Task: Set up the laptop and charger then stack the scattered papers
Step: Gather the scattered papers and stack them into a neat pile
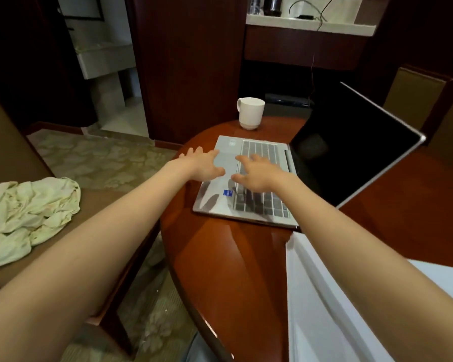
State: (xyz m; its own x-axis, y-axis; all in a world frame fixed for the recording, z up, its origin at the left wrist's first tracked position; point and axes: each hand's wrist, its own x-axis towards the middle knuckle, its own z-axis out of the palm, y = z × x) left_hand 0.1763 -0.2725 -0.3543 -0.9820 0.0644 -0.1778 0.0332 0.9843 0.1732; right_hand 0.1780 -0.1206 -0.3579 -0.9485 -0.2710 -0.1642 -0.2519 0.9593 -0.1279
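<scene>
the laptop (266,150) lies open on the round wooden surface (220,257), turned side-on to the person, with its dark screen (351,152) leaning back to the right. both arms reach out over it. the left grip (204,163) is open, fingers spread, above the near-left edge by the trackpad. the right grip (256,176) is open too, splayed over the keyboard. neither holds anything, and the shadows under them suggest they hover; i cannot tell if any fingertip touches. spread like this on both sides of the base, they look set to turn or slide the laptop to face the seat. a mug (250,113) stands just beyond the laptop's far corner, so a push that way risks knocking it. white papers (324,309) lie at the near right under the right forearm, not yet stacked. a black cable (309,11) sits on the far counter; whether it is the charger is unclear.
</scene>
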